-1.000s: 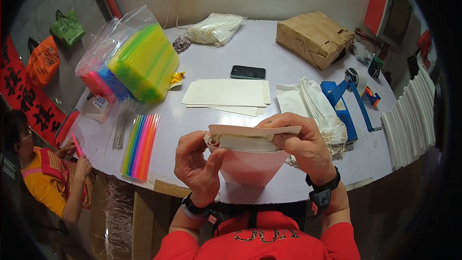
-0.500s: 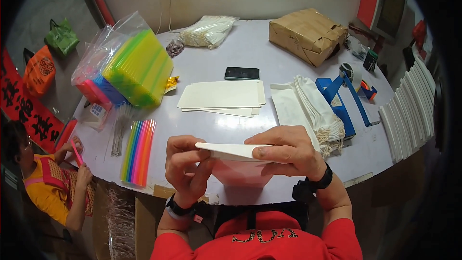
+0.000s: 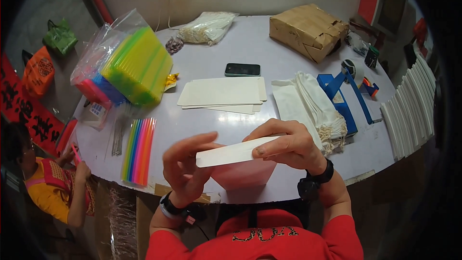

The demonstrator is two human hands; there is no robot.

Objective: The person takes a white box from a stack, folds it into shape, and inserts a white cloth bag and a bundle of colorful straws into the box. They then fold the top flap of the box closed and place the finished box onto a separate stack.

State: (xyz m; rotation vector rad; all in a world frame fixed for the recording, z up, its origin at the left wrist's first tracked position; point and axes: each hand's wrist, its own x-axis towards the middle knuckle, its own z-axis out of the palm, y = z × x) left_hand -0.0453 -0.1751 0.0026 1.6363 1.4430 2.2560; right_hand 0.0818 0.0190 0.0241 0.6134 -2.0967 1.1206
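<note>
A white cardboard carton (image 3: 243, 152) stands upright in front of me over the near table edge, its narrow end facing up and its near side tinted pink. My right hand (image 3: 291, 145) grips its right end, thumb on the near side and fingers over the far side. At the left end, my left hand (image 3: 187, 163) has its fingers stretched out around the corner, slightly blurred; whether it touches the carton is hard to see. Beyond them lie several flat white cartons (image 3: 221, 91) in a pile. White drawstring pouches (image 3: 303, 108) are stacked right of that pile.
Colourful plastic tubes (image 3: 138, 151) lie at left, beside bagged bundles (image 3: 137, 67). A phone (image 3: 242, 70), a brown paper parcel (image 3: 308, 31) and a blue tape dispenser (image 3: 337, 98) are farther back. White stacked pieces (image 3: 411, 108) stand at right. A co-worker (image 3: 55, 183) sits at left, holding something pink.
My left fingers have loosened from the carton's left end and stretched out. The carton's top has tilted, so more of its white end shows. My right hand keeps its grip.
</note>
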